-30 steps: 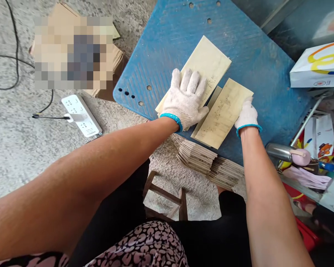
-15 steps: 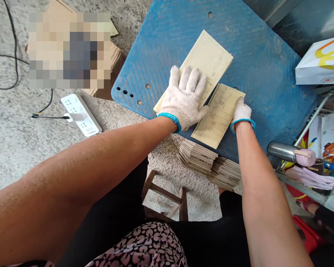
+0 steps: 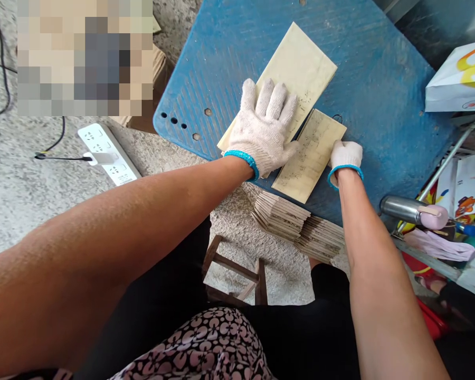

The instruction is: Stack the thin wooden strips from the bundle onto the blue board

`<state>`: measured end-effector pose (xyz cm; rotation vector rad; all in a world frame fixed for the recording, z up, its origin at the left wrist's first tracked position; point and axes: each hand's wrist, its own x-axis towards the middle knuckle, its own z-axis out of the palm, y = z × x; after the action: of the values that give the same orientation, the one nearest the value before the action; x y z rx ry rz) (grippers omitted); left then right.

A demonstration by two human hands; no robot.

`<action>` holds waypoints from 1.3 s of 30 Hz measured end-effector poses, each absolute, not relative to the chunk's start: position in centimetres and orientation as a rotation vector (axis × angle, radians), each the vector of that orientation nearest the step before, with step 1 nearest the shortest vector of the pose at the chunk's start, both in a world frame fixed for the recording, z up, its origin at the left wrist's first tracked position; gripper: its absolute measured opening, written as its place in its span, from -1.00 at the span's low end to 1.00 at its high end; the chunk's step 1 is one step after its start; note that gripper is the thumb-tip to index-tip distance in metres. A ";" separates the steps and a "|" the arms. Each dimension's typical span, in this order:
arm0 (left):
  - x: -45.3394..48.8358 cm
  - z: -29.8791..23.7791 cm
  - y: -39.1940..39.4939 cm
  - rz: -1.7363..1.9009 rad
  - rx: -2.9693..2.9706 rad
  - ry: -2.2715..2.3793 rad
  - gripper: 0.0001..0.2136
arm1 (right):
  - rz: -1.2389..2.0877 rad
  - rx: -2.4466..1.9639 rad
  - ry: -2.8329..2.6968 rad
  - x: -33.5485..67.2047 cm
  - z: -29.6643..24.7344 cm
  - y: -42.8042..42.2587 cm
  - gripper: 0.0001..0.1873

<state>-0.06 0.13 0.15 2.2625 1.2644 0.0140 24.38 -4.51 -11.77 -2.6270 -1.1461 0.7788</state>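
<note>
My left hand (image 3: 263, 121), in a white knitted glove with a blue cuff, lies flat and spread on a pale yellow rectangular board (image 3: 301, 58). Its thumb reaches over the edge of a second, smaller-looking pale board (image 3: 311, 150) with dark specks. That one lies to the right, close beside the first. My right hand (image 3: 345, 154), gloved alike, is closed with curled fingers against the second board's right edge. Whatever its fingers hold is hidden. Both boards rest on a blue plastic tabletop (image 3: 380, 105), near its front edge.
Stacks of thin boards (image 3: 283, 215) stand below the table's front edge, above a wooden stool frame (image 3: 235, 266). A steel flask (image 3: 399, 208) and a white bag (image 3: 459, 79) are at right. On the floor at left lies a power strip (image 3: 108, 155) with a cable, near a cardboard box (image 3: 158, 79).
My right thumb has moved off the smaller board's far corner to its side edge, and the hand has curled tighter. My left hand stays flat. The view has shifted slightly.
</note>
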 end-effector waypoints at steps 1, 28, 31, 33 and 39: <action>0.0 0.2 0.1 0.007 2.263 1.264 -0.19 | 0.779 -2.647 -1.149 24.2 -11.4 -4.5 -0.71; 0.4 -0.2 -0.2 -0.057 2.554 1.309 -0.23 | 0.924 -2.274 -2.246 12.3 -2.8 -30.9 -0.65; 0.4 -0.2 -0.1 -0.115 2.565 1.344 -0.22 | 0.904 -2.292 -2.293 11.9 -3.0 -30.8 -0.65; 0.5 -0.2 -0.2 -0.110 2.571 1.335 -0.22 | 0.925 -2.298 -2.294 11.8 -3.2 -31.0 -0.65; 0.4 -0.3 -0.1 -0.102 2.572 1.340 -0.22 | 0.929 -2.309 -2.220 11.5 -3.2 -31.3 -0.71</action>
<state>0.44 -0.15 -0.34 2.5718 1.3395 -0.1020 11.53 -31.33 -3.16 -2.3088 -2.2200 0.9289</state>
